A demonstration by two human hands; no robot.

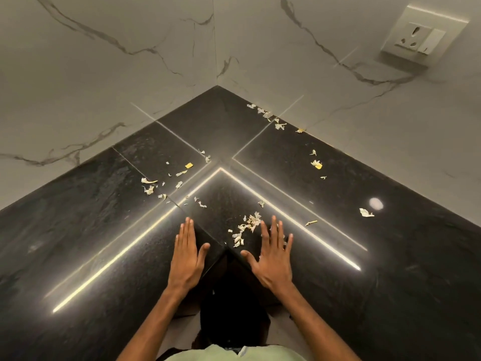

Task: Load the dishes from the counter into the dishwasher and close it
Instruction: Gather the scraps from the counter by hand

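Observation:
A black stone counter (104, 217) fills an inner corner between two marble walls. My left hand (186, 256) lies flat on it, palm down, fingers straight and together. To the right, my right hand (273, 256) also lies flat with fingers spread, beside a small heap of pale vegetable peel scraps (247, 226) that touches its fingertips. Neither hand holds anything. No dishes and no dishwasher are in view.
Several more peel scraps are scattered over the counter: left of centre (149, 185), along the right wall (316, 164) and near the far corner (265, 114). A wall socket (419, 37) sits at the upper right. The counter's inner front edge (226, 250) lies between my hands.

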